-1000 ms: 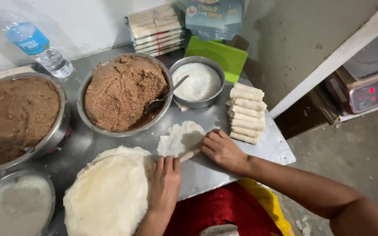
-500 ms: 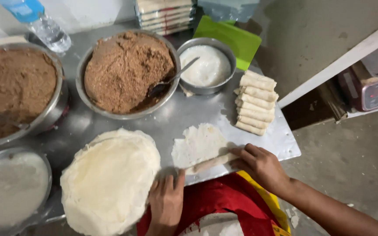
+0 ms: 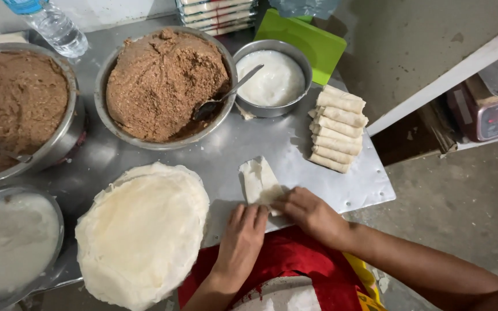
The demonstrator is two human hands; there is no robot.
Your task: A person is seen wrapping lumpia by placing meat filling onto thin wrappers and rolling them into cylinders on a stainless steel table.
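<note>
Now, wrapper (image 3: 259, 183): laid folded on the metal table (image 3: 295, 151), right of the wrapper stack (image 3: 142, 233), long axis pointing away from the body.
Hands: left hand (image 3: 243, 236) flat, fingertips at the wrapper's near edge; right hand (image 3: 311, 214) pressed on its near end, nearer; neither clamped.

— From my feed, the wrapper (image 3: 259, 181) under the hands is off-white, nearly cream.

— And the stack (image 3: 142, 230) beside it?

— Same pale cream, a shade yellower at the edges. The rolls (image 3: 336, 128) are cream too, with faint tan streaks.

— The bowls?

— I see grey steel. The filling (image 3: 162, 80) in the middle one is reddish brown, speckled darker; the left bowl's mix (image 3: 12, 106) is a deeper brown. The paste (image 3: 273, 78) is white.

— Anything bright?

— A lime-green board (image 3: 309, 43), red cloth (image 3: 295, 259) at the lap with a yellow edge, and a bottle (image 3: 50, 23) with a blue label. The table (image 3: 272, 144) is dull silver.
</note>
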